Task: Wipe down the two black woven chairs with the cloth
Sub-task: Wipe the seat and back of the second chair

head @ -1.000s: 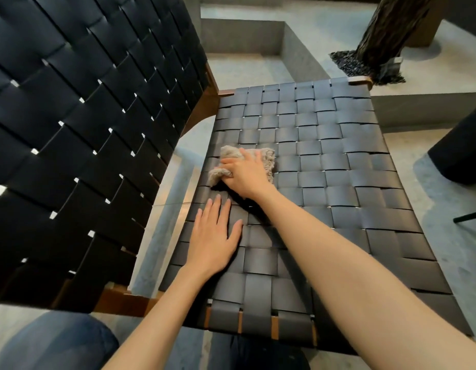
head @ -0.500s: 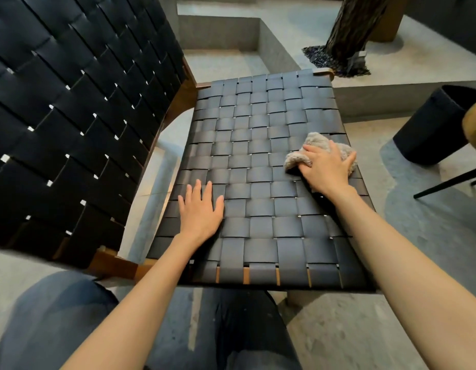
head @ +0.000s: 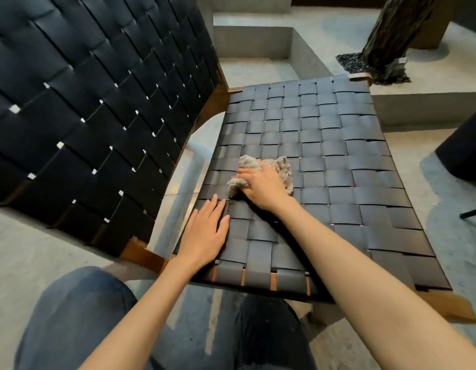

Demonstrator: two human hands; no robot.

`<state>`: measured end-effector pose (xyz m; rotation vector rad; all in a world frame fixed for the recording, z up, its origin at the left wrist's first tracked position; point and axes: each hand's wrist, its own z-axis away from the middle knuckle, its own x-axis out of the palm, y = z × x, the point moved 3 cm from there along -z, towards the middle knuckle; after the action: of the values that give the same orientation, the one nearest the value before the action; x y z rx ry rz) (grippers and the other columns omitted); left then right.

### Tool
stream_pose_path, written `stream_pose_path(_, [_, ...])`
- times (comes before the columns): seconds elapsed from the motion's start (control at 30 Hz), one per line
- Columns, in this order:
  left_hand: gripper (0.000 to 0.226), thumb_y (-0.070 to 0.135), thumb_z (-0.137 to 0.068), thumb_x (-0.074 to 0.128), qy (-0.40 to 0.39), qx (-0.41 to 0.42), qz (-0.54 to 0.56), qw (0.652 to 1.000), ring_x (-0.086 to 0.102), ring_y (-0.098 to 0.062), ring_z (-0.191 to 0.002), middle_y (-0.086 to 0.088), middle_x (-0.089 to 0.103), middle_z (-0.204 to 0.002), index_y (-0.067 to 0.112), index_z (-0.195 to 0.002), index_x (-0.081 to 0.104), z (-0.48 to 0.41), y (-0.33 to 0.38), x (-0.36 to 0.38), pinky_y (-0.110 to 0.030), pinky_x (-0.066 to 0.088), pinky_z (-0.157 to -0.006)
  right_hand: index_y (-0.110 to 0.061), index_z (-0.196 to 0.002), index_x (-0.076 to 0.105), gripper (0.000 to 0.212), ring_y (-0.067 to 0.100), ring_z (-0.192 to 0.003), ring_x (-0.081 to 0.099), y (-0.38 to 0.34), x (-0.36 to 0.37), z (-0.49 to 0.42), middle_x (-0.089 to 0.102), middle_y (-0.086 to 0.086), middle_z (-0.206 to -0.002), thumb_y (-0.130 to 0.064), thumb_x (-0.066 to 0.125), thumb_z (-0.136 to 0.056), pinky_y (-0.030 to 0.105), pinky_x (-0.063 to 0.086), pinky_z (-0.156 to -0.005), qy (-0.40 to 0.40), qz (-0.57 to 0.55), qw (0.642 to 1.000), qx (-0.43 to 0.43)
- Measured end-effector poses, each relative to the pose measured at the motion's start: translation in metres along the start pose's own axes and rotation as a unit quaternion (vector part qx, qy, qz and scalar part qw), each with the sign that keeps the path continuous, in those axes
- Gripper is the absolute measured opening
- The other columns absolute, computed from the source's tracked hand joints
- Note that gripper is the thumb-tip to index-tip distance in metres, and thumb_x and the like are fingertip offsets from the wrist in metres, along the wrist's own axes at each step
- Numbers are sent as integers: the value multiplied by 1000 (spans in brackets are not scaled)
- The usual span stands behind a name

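Black woven seat, wood-framed, stands on a grey concrete floor; its woven backrest rises at left. My right hand grips the grey cloth on the seat's left-centre. My left hand lies flat on the seat, fingers straight, just beside it. A tree trunk stands beyond.

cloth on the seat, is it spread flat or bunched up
Bunched up: the cloth sits crumpled under the right hand, with lumpy folds sticking out around it.
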<state>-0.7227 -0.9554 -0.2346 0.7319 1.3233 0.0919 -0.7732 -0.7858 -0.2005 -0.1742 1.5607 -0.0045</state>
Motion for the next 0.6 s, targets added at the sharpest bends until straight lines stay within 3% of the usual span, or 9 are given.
stream_pose_path(0.17, [55,37,-102,31,24,-20,26,999,11,-10,-146,1,17,-159,18,-152,19,13,-14,-3,-26,5,-116,-28,-131,56,35,27,-136,28,-61,21,-45,45,-9,-145,-29,43,-98,39,17,-114,-43,-32,994,-94])
stream_pose_path(0.27, [60,40,-101,32,30,-48,32,998,9,-11,-146,-1,13,-160,16,-153,15,14,-16,-2,-28,8,-117,-29,-125,60,33,27,-133,31,-68,22,-50,49,-7,-141,-31,44,-96,41,20,-111,-50,-30,992,-108])
stream_pose_path(0.4, [61,41,-101,30,21,-53,20,998,7,-13,-147,-3,10,-160,13,-153,13,14,-14,-1,-27,5,-116,-34,-126,59,34,29,-142,22,-52,21,-27,47,-12,-143,-36,46,-95,60,9,-113,-11,-22,999,-35])
stream_pose_path(0.6, [57,40,-102,26,-17,-49,15,999,-4,-19,-147,-8,2,-160,17,-152,13,8,0,1,-29,-9,-113,-34,-129,56,38,29,-145,15,12,-7,26,46,-15,-144,-39,47,-92,65,-1,-110,15,0,994,106])
